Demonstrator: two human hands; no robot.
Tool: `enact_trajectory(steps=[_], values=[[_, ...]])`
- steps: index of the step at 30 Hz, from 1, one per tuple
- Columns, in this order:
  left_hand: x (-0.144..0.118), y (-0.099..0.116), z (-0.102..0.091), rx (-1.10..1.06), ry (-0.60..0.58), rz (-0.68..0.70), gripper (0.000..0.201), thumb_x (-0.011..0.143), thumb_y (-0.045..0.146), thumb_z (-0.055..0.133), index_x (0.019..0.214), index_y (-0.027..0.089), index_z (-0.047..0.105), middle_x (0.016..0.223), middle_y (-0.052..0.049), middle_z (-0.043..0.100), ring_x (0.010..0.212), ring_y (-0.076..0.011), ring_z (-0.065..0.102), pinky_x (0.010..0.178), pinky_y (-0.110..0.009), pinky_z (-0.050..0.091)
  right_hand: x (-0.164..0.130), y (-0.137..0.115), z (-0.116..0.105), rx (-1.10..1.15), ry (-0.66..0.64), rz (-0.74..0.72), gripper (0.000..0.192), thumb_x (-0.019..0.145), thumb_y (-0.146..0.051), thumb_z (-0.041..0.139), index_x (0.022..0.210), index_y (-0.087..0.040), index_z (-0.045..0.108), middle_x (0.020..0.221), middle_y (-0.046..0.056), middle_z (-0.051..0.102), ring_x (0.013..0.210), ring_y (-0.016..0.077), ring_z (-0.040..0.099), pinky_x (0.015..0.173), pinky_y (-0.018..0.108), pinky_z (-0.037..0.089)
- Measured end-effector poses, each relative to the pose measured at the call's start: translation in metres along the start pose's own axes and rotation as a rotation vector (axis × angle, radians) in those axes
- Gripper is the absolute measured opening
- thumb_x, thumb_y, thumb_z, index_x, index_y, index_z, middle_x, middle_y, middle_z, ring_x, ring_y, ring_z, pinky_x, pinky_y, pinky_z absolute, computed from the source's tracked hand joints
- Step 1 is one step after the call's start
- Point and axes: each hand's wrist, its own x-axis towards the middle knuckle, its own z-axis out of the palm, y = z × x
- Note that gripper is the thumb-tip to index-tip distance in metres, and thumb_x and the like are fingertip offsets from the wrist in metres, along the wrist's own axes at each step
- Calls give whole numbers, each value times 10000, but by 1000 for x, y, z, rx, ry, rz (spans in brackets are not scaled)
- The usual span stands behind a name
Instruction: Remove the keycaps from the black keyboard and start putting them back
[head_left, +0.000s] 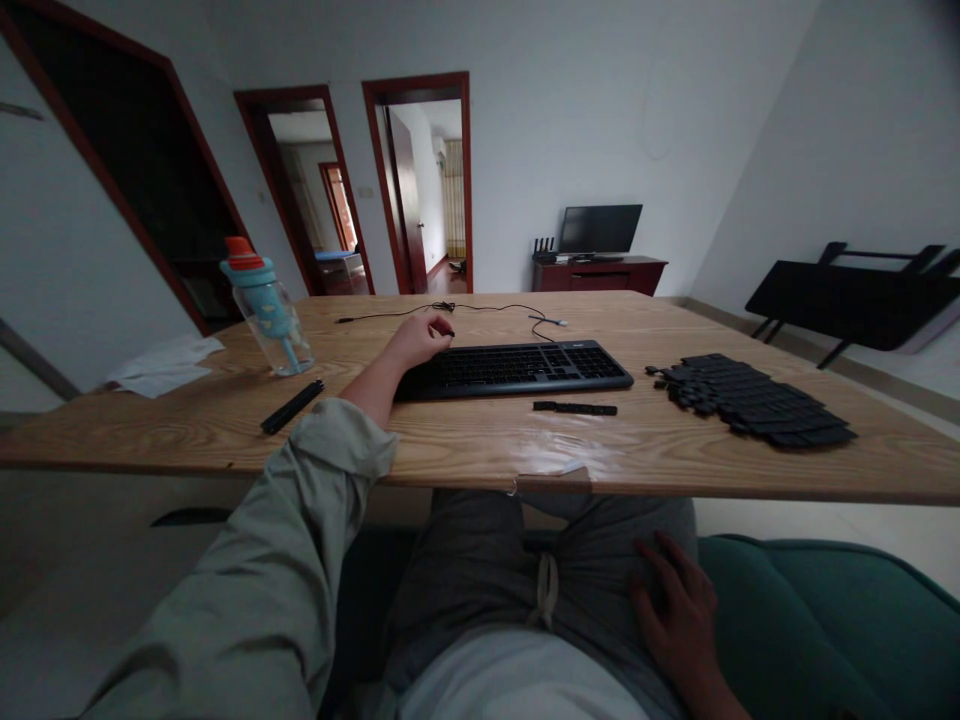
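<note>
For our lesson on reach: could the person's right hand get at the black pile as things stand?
Probably yes: the right hand rests on the thigh below the table edge, but nothing covers the black pile, which lies on that same side.

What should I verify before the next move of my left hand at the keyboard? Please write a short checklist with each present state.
1. Left hand near the keyboard: ok, at its left end; contact, cannot tell.
2. Small dark piece gripped: ok, it appears pinched at the fingertips; any marking on it, cannot tell.
3. Right hand ready to help: not ok, it rests on the thigh.
4. Pile of black pieces apart from the keyboard: ok, it lies to the right.
5. Bottle upright and apart from the keyboard: ok.
6. All keys properly seated: cannot tell, too small and dark.
</note>
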Motion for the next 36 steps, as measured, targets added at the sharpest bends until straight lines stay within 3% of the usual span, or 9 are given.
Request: enact_trajectory(steps=[3, 10, 18, 21, 26, 36], values=[[3, -14, 0, 14, 11, -26, 272, 795, 212, 637, 1050, 142, 700, 955, -70, 738, 781, -154, 641, 716, -266, 508, 1, 0, 0, 1, 4, -14, 332, 925, -369, 524, 1217, -227, 594, 1361, 139, 545, 1172, 336, 557, 953, 541, 452], [7, -10, 12, 154, -185, -27, 273, 809, 220, 644, 1040, 148, 772, 948, -75, 759, 821, -185, 668, 822, -306, 537, 1, 0, 0, -7, 7, -12, 335, 928, -369, 524, 1227, -230, 585, 1366, 137, 544, 1169, 334, 562, 948, 540, 462], [7, -8, 12, 238, -188, -14, 274, 838, 296, 655, 1027, 142, 779, 964, -96, 764, 856, -212, 673, 839, -330, 536, 0, -1, 0, -2, 8, -7, 342, 927, -382, 529, 1221, -222, 597, 1359, 143, 552, 1166, 336, 564, 950, 544, 458], [8, -11, 14, 301, -249, -14, 250, 845, 331, 652, 975, 175, 798, 972, -90, 770, 895, -223, 677, 850, -324, 529, -1, 0, 0, 0, -8, 9, 347, 927, -384, 520, 1228, -228, 595, 1368, 141, 547, 1171, 338, 563, 952, 548, 454], [12, -16, 16, 424, -265, 21, 321, 902, 392, 569, 959, 195, 816, 1009, -105, 767, 980, -249, 670, 913, -345, 507, 0, 0, 0, 4, -2, 2, 351, 917, -378, 534, 1229, -229, 595, 1373, 141, 543, 1177, 338, 559, 951, 547, 453], [14, -14, 12, 330, -308, -14, 271, 812, 261, 668, 1039, 243, 815, 972, -64, 780, 922, -226, 696, 891, -302, 521, 1, -1, -1, 0, 9, -11, 346, 922, -375, 533, 1227, -227, 597, 1366, 141, 548, 1169, 336, 562, 955, 546, 456]])
